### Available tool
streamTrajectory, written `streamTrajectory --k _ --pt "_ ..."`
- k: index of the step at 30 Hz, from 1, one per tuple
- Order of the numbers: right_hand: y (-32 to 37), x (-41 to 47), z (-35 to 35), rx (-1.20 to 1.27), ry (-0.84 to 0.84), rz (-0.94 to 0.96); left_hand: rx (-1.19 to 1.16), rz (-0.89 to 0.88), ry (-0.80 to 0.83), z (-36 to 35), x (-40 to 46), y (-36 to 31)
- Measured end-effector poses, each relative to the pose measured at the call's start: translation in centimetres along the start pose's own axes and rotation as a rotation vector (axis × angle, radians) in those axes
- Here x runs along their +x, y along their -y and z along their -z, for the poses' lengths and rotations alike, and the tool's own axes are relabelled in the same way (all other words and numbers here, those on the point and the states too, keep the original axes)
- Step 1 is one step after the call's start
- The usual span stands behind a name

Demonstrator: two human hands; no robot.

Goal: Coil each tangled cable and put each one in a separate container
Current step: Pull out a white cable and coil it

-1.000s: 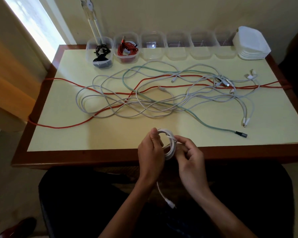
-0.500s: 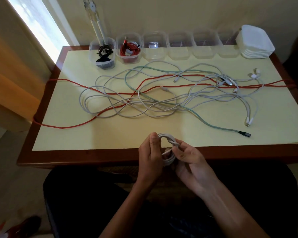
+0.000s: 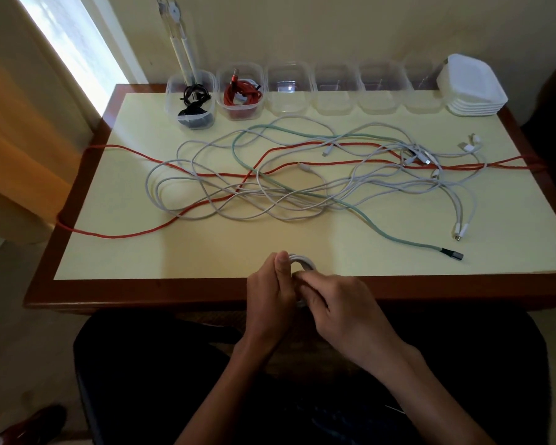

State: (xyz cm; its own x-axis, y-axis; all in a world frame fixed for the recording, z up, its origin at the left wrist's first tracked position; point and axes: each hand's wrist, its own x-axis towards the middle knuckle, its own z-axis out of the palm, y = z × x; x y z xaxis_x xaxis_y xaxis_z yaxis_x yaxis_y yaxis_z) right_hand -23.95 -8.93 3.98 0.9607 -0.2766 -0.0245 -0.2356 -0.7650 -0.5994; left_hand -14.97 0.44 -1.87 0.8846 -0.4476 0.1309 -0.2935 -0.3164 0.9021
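Observation:
My left hand (image 3: 270, 293) and my right hand (image 3: 341, 303) together hold a small coiled white cable (image 3: 302, 262) over the table's near edge; fingers of both curl round the coil and hide most of it. A tangle of white cables (image 3: 254, 200), a teal cable (image 3: 382, 234) and a long red cable (image 3: 122, 234) lies across the table. Along the back stands a row of clear containers: the leftmost (image 3: 191, 101) holds a black cable, the second (image 3: 240, 94) a red cable, and the third (image 3: 289, 91) looks empty, as do those to its right.
A stack of white lids (image 3: 474, 86) sits at the back right corner. The table (image 3: 174, 293) has a brown wooden rim. The red cable hangs over both side edges. A window is at the far left, and my dark lap is below.
The loose white end that hung below my hands has been drawn up into the coil. My right hand has closed over the coil.

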Motion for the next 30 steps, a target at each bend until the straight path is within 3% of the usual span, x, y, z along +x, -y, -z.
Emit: streamTrajectory --k 6,11,13,16,22,25,27,30 --pt "0.0 0.4 0.7 -0.089 0.147 -0.047 0.045 -0.092 0.091 0.2 -0.2 -0.1" --pt "-1.0 0.1 3.2 0.457 0.427 -0.074 -0.086 -0.033 0.171 1.2 0.4 1.3" --pt "-1.2 -0.1 3.6 0.722 0.455 -0.008 -0.167 0.024 0.179 1.7 0.9 1.4" --pt "-1.3 -0.1 2.7 0.889 0.414 0.007 -0.208 0.077 0.154 2.2 2.0 1.3" --pt "-1.9 -0.4 1.0 0.706 0.389 -0.093 -0.134 0.106 0.104 2.8 3.1 1.2" --pt "-1.9 0.1 1.1 0.762 0.160 -0.199 -0.114 0.087 0.095 2.8 3.0 1.2" --pt "-2.5 0.8 1.0 0.655 -0.003 -0.265 -0.113 0.081 0.109 2.8 2.9 1.0" --pt "-2.2 1.4 0.5 0.512 -0.032 -0.291 -0.159 0.087 0.121 2.1 2.5 0.2"
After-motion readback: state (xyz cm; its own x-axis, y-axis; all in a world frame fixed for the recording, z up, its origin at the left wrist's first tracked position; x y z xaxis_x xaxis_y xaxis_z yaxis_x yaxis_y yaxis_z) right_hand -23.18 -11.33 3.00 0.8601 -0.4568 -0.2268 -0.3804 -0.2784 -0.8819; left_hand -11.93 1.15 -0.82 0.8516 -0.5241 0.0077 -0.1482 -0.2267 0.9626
